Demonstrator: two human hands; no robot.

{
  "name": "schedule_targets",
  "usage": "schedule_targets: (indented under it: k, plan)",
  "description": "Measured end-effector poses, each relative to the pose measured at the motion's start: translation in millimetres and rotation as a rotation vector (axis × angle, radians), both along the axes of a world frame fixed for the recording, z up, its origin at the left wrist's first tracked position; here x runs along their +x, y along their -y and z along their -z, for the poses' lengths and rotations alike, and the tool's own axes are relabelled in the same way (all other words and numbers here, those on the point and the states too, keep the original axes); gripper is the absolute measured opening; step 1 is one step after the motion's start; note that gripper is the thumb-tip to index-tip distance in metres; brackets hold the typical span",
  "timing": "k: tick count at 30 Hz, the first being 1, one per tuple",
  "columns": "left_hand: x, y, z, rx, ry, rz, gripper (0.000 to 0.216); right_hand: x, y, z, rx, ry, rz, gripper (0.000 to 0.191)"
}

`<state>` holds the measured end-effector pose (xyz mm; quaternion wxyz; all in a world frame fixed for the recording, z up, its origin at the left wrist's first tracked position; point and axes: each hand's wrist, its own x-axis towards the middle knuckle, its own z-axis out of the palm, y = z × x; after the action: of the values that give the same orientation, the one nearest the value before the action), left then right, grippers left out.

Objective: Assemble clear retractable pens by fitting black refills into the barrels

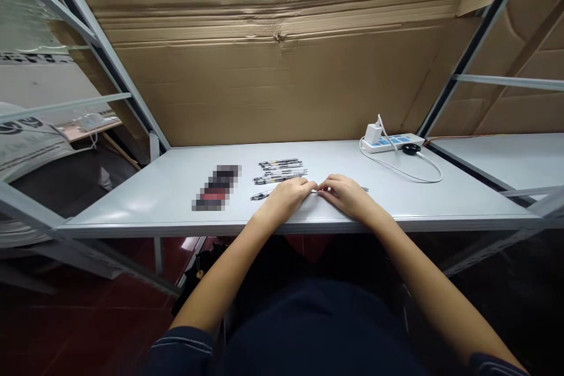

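Left hand [284, 200], right hand [346, 195] curled over a pen [264, 194]
Grip unclear; more pens [279, 171] lie just behind it.

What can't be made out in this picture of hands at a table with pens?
From the head camera:
- A pen under the left hand and right hand: the hands hide its middle, so any grip is unclear.
- A dark-and-red object on the grey metal table: pixelated, so its kind is unknown.
- The row of pens: their printing is too small to read.
- A printed white sack: cut off by the left edge.
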<state>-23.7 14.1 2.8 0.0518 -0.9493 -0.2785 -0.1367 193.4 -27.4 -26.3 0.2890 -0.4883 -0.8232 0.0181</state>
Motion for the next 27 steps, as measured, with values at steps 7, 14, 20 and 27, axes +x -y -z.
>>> schedule_targets:
  k: [7,14,20,27]
  plan:
    - [1,0,0.0,-0.045,0.033,-0.014,0.029,-2,4,-3.9,-0.020,-0.002,-0.011,0.017]
    - [11,-9,-2.3,-0.037,-0.022,0.048,0.018,-2,1,-5.6,-0.048,-0.005,0.003,0.014]
    - [21,-3,-5.3,-0.020,-0.049,0.034,0.019,0,-1,-1.3,-0.047,-0.016,0.027,0.014]
    - [13,-6,-4.4,0.023,-0.020,-0.068,0.015,-3,4,-4.7,-0.047,-0.007,0.069,0.011]
